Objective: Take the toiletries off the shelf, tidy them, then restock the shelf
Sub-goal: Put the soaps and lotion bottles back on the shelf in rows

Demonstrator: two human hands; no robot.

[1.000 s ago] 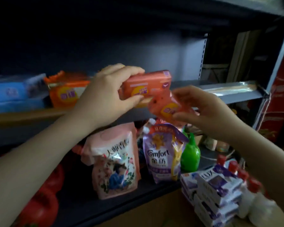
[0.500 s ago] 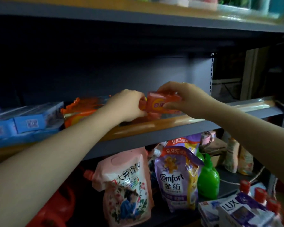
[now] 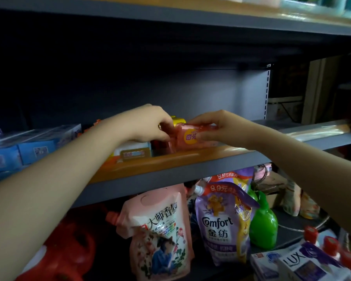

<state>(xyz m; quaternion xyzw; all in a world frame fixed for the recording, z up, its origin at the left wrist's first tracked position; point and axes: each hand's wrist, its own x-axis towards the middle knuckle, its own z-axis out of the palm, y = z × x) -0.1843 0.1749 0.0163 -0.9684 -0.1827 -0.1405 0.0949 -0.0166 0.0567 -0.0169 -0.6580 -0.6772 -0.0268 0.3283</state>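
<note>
Scene: mid-level shelf (image 3: 190, 157) of a dim store rack, seen from head height, both bare arms reaching in.
Pink soap pack (image 3: 190, 135): at the shelf's front lip, just right of centre, yellow round label facing out, resting on or just above the orange edge strip.
Right hand (image 3: 217, 126): over the pack's right end, fingers (image 3: 201, 120) curled across its top, thumb below, pinching it.
Left hand (image 3: 150, 123): at the pack's left end, fingers curled; whether gripping this pack or the orange and yellow one behind, hard to tell.
Neighbours: blue boxes (image 3: 34, 145) at far left of the same shelf; white-and-gold carton (image 3: 134, 152) under the left wrist.
Below: pink refill pouch (image 3: 160, 230), purple Comfort pouch (image 3: 221, 224), green bottle (image 3: 262, 224), LUX boxes (image 3: 304, 262) at lower right.
Handling, judged: light, firm bar inside glossy film, likely slippery; wrapper crinkly, not fragile.
Best hold, judged: across the short ends or top and bottom faces, clear of the loose crimped seams.
Stage, judged: restocking, pack being squared to the shelf edge.
</note>
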